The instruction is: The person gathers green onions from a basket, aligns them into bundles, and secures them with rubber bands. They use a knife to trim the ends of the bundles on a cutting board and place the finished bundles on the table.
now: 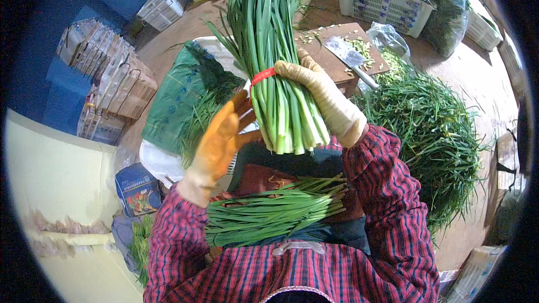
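Observation:
My right hand (326,92), in a pale glove, grips a bundle of long green garlic chives (269,42) from its right side, with the white-green cut ends towards me. A red printed band (263,75) goes around the bundle. My left hand (225,134), in an orange glove, is just left of the bundle with its fingers apart; whether its fingertips touch the stalks is hard to tell. More loose green stalks (278,214) lie across my lap. A cleaver (345,52) rests on a brown wooden board (326,61) among cut stem ends.
To the right is a large heap of loose greens (425,134). A green sack (172,92) lines a white crate (156,160) on the left. Stacked crates (122,80) stand farther left, and a white plastic crate (379,4) stands at the back right.

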A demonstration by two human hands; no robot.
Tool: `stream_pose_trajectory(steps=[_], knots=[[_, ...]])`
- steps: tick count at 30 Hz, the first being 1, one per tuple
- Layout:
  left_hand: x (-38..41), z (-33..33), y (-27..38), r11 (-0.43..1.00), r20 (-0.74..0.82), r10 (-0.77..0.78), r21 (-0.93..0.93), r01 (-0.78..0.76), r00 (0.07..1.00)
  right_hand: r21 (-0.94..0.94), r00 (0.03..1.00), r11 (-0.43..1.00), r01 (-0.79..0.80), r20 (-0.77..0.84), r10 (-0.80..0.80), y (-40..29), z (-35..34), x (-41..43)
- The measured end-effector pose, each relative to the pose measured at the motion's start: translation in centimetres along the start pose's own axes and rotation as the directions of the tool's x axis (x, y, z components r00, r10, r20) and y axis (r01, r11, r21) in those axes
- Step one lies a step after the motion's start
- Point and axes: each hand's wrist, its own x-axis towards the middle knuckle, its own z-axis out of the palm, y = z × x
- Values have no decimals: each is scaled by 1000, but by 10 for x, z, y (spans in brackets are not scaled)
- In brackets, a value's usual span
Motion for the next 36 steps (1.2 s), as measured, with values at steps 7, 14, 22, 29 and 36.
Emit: stream_pose_trajectory(steps=[7,14,22,29,36], knots=[[47,44,-41,983,-107,-21,-184,1,994,28,982,982,188,-34,-187,21,-10,18],[58,13,-46,950,-83,-138,-293,108,987,127,996,990,62,-75,-53,32,-32,44],[72,-14,-57,965,-141,-103,-255,64,985,101,999,994,-40,-11,41,38,-40,42],[106,-39,-35,769,-128,-6,-635,-77,992,-383,996,924,19,91,17,25,-12,46],[109,-6,-10,833,-526,118,-409,-372,842,-385,958,897,218,-90,-272,25,29,85]])
